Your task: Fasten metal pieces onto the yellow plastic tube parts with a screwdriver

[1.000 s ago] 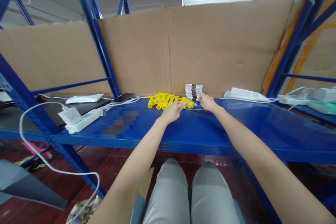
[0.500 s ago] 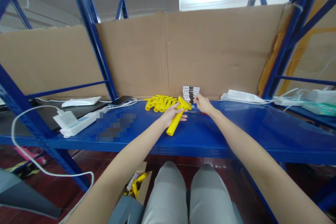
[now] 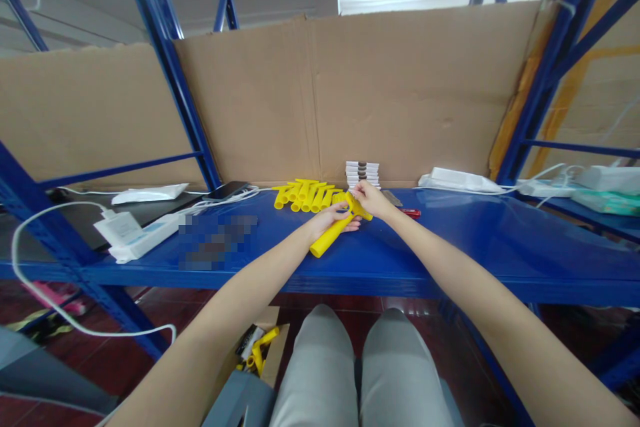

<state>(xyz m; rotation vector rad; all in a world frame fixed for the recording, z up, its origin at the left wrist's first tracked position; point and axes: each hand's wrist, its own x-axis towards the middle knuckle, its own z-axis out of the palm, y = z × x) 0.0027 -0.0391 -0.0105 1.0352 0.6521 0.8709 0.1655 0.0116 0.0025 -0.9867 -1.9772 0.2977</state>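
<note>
My left hand (image 3: 333, 221) is closed round a yellow T-shaped plastic handle (image 3: 330, 238), its round grip end tilted down toward me. At the crosspiece of that handle, my right hand (image 3: 367, 199) has its fingers pinched together; whatever is between them is too small to make out. Just behind the hands, small white boxes with dark bands (image 3: 363, 171) are stacked against the cardboard. More yellow T-shaped handles (image 3: 303, 196) lie in a row to the left of them. A red-handled tool (image 3: 411, 213) rests beyond my right wrist, partly hidden by it.
Everything lies on a blue metal shelf (image 3: 475, 233) backed by cardboard (image 3: 400, 93). On the left are a white power strip (image 3: 150, 238), cables and a dark phone (image 3: 230, 191). Below, a carton (image 3: 274, 353) holds yellow pieces. A white box (image 3: 463, 180) stands right.
My right hand has come from the white stack toward me and down to the crosspiece of the yellow handle. The handle has tipped lower in my left hand.
</note>
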